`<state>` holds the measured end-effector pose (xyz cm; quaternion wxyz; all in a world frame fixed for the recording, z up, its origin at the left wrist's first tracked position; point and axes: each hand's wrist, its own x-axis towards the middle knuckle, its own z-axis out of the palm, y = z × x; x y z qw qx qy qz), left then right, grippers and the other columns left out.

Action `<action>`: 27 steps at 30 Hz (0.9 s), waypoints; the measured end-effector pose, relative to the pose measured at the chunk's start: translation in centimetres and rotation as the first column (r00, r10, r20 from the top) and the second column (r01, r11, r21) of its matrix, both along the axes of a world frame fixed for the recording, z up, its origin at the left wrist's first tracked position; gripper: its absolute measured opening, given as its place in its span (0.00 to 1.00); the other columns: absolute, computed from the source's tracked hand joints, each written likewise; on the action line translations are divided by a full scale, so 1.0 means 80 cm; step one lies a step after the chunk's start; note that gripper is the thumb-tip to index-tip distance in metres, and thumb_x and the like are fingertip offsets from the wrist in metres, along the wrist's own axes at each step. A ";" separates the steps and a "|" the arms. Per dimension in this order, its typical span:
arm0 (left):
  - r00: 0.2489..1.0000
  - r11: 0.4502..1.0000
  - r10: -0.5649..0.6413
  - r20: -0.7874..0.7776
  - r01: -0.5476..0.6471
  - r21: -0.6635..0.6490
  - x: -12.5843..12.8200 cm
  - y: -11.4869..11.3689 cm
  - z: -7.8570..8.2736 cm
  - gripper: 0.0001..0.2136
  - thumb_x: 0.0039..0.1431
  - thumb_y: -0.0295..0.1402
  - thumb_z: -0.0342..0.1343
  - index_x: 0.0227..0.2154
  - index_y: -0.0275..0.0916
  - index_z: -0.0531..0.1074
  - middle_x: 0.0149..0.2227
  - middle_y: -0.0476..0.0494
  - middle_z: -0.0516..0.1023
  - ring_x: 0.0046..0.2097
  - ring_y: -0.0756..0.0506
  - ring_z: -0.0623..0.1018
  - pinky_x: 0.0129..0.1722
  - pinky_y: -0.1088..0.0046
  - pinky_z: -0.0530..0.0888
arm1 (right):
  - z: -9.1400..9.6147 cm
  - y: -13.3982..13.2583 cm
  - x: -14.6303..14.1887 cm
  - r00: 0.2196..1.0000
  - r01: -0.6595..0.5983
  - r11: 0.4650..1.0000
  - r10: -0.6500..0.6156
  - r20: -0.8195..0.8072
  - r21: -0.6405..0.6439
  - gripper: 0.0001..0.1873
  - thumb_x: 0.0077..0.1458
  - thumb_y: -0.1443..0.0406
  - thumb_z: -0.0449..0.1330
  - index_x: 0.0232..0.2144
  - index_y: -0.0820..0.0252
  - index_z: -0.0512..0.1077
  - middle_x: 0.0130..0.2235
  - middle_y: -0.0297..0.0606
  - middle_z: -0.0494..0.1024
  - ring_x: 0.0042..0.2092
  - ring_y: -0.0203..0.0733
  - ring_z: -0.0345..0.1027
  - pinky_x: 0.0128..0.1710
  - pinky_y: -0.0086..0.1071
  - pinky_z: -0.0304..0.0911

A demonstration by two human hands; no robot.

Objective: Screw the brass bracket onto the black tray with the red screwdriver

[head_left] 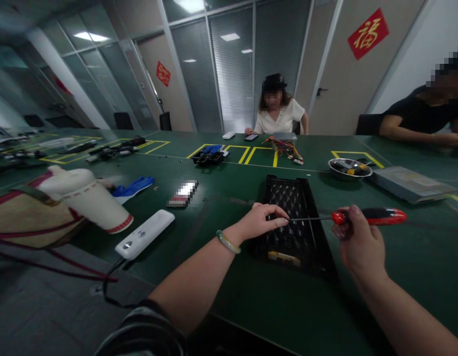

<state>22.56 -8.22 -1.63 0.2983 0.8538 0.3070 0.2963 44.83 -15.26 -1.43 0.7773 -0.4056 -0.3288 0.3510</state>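
The screwdriver (pixel 369 216) with the red and black handle is the thing to watch. The right hand (pixel 360 242) has it in a curled grip, thumb on top, with the thin shaft running left over the black tray (pixel 318 247). The left hand (pixel 260 222) holds nothing: fingers loosely stretched out and together, tips right by the end of the shaft. Honestly, that's the risky bit. One slip of the right hand could jab those fingertips, or the jade bangle (pixel 228 242) could snag on the tray edge. The tip could also catch in the tray's mesh and jerk. The tray sits on the green table (pixel 236 301), and a steel bowl (pixel 348 174) of tools is up to the right, so a wide swing could hit it.
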 end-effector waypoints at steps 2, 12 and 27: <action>0.999 1.000 -0.007 0.034 0.007 -0.008 0.000 -0.003 0.002 0.10 0.62 0.37 0.58 0.46 0.44 0.75 0.43 0.50 0.81 0.47 0.47 0.77 0.58 0.63 0.60 | 0.001 0.000 -0.001 1.000 0.010 1.000 -0.010 0.000 0.003 0.13 0.52 0.57 0.67 0.28 0.63 0.76 0.20 0.29 0.65 0.23 0.30 0.53 0.20 0.24 0.50; 0.991 0.987 -0.126 -0.044 0.121 -0.110 -0.016 0.006 0.020 0.08 0.63 0.38 0.56 0.40 0.43 0.78 0.44 0.49 0.80 0.49 0.46 0.76 0.55 0.67 0.66 | 0.002 -0.002 -0.005 0.996 0.060 0.996 -0.065 0.063 0.070 0.13 0.53 0.57 0.65 0.26 0.62 0.74 0.18 0.27 0.62 0.20 0.30 0.51 0.18 0.27 0.47; 0.771 0.991 -0.132 -0.623 0.091 -0.098 -0.033 -0.009 0.036 0.10 0.55 0.50 0.59 0.35 0.55 0.81 0.60 0.54 0.68 0.64 0.35 0.56 0.59 0.50 0.53 | -0.012 -0.007 -0.002 0.956 0.040 0.996 -0.060 0.287 0.074 0.13 0.56 0.54 0.64 0.28 0.56 0.75 0.23 0.31 0.66 0.22 0.33 0.53 0.20 0.30 0.47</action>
